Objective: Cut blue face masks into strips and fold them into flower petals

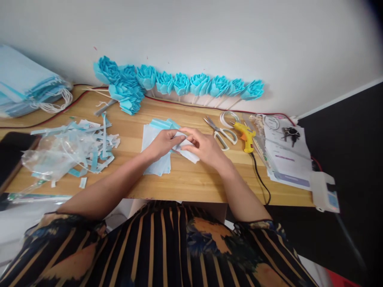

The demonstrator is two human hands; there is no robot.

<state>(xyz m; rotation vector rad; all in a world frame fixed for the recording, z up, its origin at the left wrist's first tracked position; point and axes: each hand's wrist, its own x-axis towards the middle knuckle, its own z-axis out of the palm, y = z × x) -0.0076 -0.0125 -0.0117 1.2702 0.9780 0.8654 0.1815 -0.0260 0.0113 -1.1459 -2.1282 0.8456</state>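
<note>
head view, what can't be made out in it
Head view: the full shape of the pale sheet, partly hidden by the left hand and right hand.
Head view: part of the light-blue sheets, covered by the left hand and forearm.
Head view: the rest of the dark flat device, cut off by the left edge.
Head view: wording on the printed papers, too small and blurred.

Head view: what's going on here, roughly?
A person at a wooden table holds a pale sheet in the fingers of the left hand and the right hand. A stack of light-blue sheets lies beneath the left arm. Scissors and a yellow glue gun lie to the right, unheld. Blue paper-like flowers line the wall behind.
</note>
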